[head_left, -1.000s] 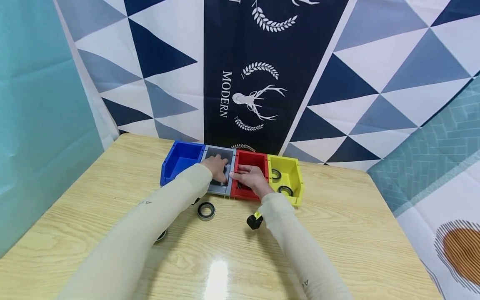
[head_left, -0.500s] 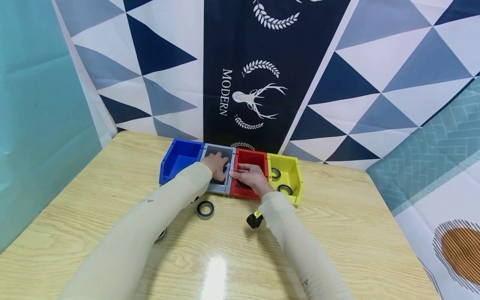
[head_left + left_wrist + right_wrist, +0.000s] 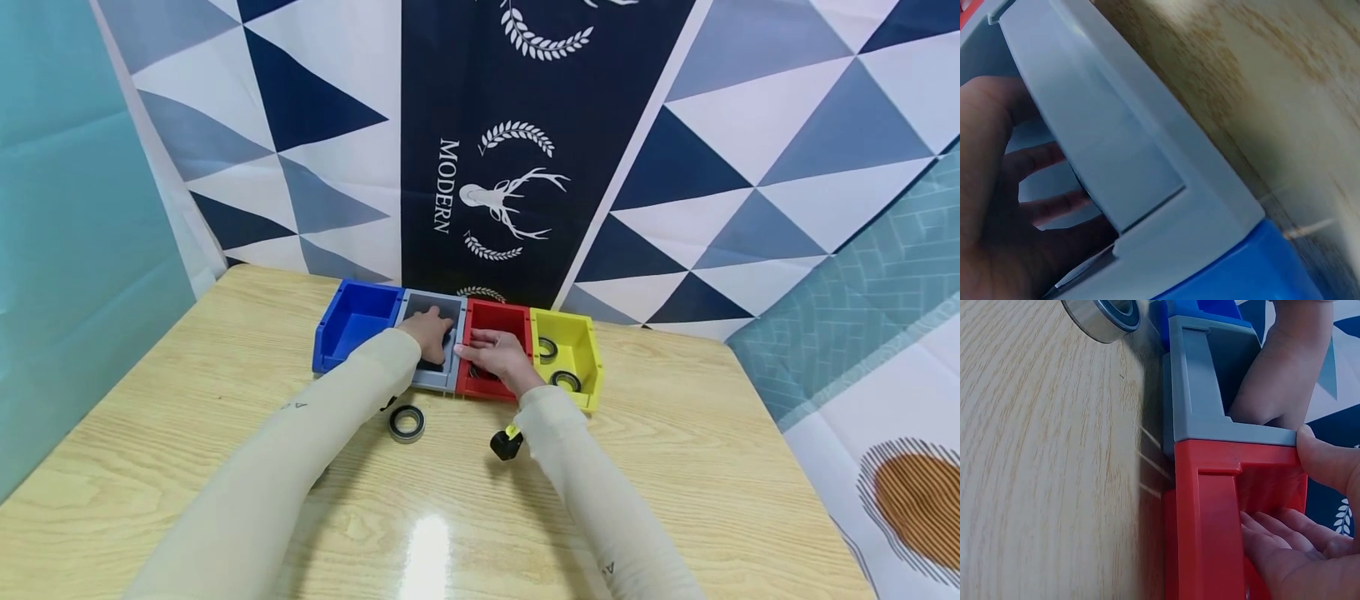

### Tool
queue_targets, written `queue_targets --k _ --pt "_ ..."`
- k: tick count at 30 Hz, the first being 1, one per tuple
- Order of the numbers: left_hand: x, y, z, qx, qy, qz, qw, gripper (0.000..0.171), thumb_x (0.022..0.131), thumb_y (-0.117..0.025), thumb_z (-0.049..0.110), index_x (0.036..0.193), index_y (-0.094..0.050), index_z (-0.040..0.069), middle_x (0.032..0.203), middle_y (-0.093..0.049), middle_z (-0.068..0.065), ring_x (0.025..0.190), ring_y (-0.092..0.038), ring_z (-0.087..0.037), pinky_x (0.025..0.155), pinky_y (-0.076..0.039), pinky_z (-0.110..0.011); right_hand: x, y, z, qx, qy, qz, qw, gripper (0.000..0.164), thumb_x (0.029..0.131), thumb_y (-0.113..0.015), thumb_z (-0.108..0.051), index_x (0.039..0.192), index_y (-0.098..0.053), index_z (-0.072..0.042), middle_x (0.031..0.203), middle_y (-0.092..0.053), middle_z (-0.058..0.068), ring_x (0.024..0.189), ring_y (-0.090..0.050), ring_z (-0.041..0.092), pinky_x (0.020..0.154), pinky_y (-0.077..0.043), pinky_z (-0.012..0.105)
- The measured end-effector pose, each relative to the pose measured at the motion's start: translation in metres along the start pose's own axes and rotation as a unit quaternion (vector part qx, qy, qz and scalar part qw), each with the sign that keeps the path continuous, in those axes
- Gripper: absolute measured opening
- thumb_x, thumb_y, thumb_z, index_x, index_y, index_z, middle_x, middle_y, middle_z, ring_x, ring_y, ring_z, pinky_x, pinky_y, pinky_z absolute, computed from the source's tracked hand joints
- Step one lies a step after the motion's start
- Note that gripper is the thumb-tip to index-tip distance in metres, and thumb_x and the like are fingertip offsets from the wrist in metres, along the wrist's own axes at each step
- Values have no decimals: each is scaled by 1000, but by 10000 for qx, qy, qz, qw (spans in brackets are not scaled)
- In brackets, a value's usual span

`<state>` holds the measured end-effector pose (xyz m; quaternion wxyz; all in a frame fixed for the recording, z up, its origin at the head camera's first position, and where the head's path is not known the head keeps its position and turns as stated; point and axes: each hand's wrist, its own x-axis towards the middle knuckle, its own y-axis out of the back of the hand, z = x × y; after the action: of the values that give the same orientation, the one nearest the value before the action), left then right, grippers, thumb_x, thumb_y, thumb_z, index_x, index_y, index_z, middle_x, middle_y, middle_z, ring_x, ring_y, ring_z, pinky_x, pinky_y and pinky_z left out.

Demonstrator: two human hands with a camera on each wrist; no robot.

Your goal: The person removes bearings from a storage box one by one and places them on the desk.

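My left hand (image 3: 426,332) reaches down into the grey bin (image 3: 1094,112), fingers spread. In the left wrist view its fingertips disappear behind the bin's front lip, where a thin dark curved edge shows; whether they hold it cannot be told. My right hand (image 3: 1310,550) is in the red bin (image 3: 1210,531), fingers extended inside and apart from its side wall. Its thumb touches the rim where the grey and red bins meet. Part of a dark ring-shaped thing lies below the right hand in the red bin, mostly hidden.
A blue bin (image 3: 360,317) adjoins the grey one on the left. At the right end, a yellow bin (image 3: 577,337) holds two bearings (image 3: 566,381). Another bearing (image 3: 407,423) lies on the wooden table (image 3: 465,517) before the bins. A patterned cloth (image 3: 322,167) hangs behind.
Both hands keep their places in the grey and red bins. The head view shifts slightly, and the bearing partly visible beside the left forearm is now hidden behind the sleeve.
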<state>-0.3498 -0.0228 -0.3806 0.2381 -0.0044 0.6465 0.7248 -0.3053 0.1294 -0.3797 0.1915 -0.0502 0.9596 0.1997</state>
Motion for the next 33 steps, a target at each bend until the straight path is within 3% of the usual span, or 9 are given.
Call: queue_targets --k 15,24,33 --pt "12 -12 2 92 187 308 9993 64 86 -66 23 146 -42 20 145 -42 -17 125 -44 -37 105 -45 -51 2 -3 1 -54 -110 35 9999 62 82 -76 -28 138 -52 -17 137 -59 8 122 -56 24 110 -43 39" --pt "6 -5 6 151 4 319 9994 59 88 -65 27 143 -45 18 139 -47 -20 121 -48 -37 103 -45 -54 3 -1 -2 -83 -46 145 9999 61 82 -76 -28 137 -53 -17 135 -60 9 121 -56 24 110 -43 38" --pt "0 -3 2 273 -4 435 9987 65 89 -66 33 147 -40 19 143 -43 -20 125 -46 -36 105 -45 -51 1 -1 -3 -76 -200 46 9998 62 83 -75 -30 139 -51 -19 143 -52 4 125 -47 23 111 -42 39"
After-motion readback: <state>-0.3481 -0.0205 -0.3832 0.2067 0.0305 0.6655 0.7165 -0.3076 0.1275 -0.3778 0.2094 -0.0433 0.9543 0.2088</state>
